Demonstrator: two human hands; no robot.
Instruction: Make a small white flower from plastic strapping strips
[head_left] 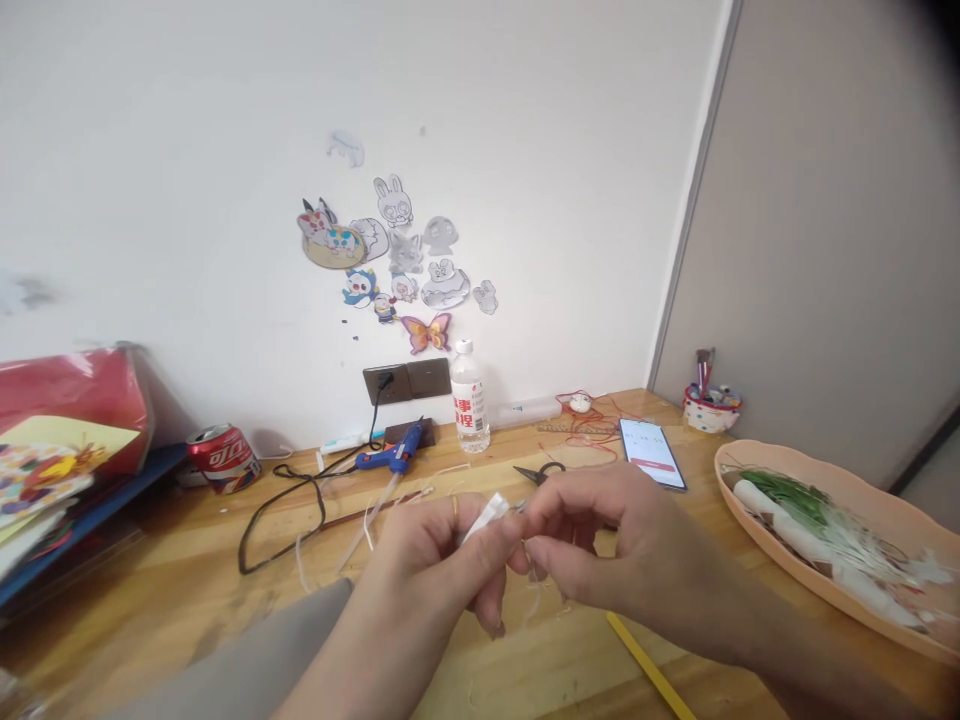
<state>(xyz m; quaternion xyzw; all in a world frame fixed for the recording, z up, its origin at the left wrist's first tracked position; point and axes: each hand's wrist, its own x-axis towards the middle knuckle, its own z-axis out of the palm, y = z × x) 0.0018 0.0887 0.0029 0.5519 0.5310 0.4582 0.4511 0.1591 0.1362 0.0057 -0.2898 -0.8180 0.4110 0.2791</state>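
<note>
My left hand [439,565] is closed around a small white piece [489,512] like a folded strip, which sticks up between thumb and fingers. Close against it, my right hand [607,525] is closed in a pinch at the end of the white piece. What its fingertips hold is too small to make out; a thin, pale thread-like line hangs below them. Just behind my right hand lie black scissors [534,474], partly covered by it. A yellow strip [649,665] lies on the table below my right wrist.
On the wooden table stand a blue glue gun [394,455] with a black cord, a water bottle [471,400] and a red can [223,458]. A phone [652,455] and red string [592,425] lie behind my right hand. At right is a peach tray [731,462] holding green and white material.
</note>
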